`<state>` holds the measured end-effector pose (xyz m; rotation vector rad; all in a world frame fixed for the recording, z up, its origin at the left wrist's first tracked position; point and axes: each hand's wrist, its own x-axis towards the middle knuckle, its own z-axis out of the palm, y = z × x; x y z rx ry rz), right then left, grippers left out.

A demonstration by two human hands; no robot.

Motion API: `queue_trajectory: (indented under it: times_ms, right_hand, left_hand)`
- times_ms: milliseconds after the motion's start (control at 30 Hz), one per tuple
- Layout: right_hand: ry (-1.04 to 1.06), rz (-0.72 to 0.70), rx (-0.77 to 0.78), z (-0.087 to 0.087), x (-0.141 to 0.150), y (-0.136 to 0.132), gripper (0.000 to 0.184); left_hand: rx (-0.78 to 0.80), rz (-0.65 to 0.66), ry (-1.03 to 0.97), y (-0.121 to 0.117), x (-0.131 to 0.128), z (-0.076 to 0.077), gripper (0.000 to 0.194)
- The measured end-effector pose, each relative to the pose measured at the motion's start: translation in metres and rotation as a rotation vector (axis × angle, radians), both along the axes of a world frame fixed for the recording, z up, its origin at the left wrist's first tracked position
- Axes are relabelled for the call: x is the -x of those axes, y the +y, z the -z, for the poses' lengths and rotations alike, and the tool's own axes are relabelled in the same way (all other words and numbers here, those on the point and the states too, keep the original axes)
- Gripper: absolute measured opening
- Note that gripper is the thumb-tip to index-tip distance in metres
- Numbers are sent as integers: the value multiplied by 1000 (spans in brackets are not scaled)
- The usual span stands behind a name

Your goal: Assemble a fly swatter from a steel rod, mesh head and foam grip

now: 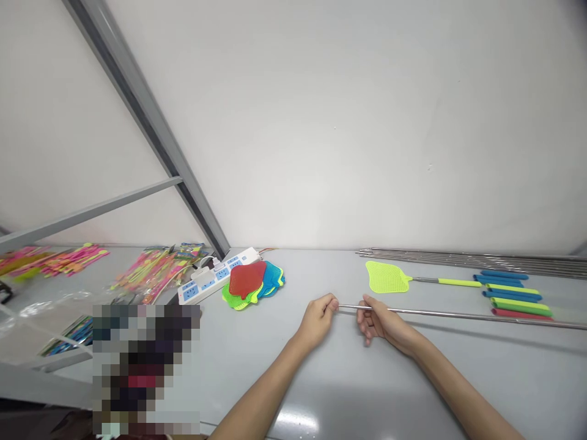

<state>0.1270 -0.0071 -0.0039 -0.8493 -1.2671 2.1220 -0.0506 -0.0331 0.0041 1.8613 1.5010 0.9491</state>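
A long thin metal telescopic rod runs from between my hands out past the right edge of the view. My left hand is closed on its thin left end. Just to the right, my right hand pinches the rod between thumb and forefinger, the other fingers loosely curled. Behind my right hand lies a yellow-green fly swatter with a metal shaft and a yellow grip. Left of my hands sits a pile of loose swatter heads, a red one on top and blue and green ones beneath.
A white power strip lies behind the swatter heads. Metal rods lie along the wall; coloured grip tubes lie at right. A grey metal post rises at left, beyond it bagged colourful items. A pixelated area covers the lower left.
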Motion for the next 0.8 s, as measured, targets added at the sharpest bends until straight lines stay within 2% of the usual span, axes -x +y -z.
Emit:
queue_trajectory:
  times_ms: [800]
  right_hand:
    - [11, 79, -20, -3, 3, 2, 43]
  left_hand:
    - [22, -20, 19, 3, -1, -2, 35]
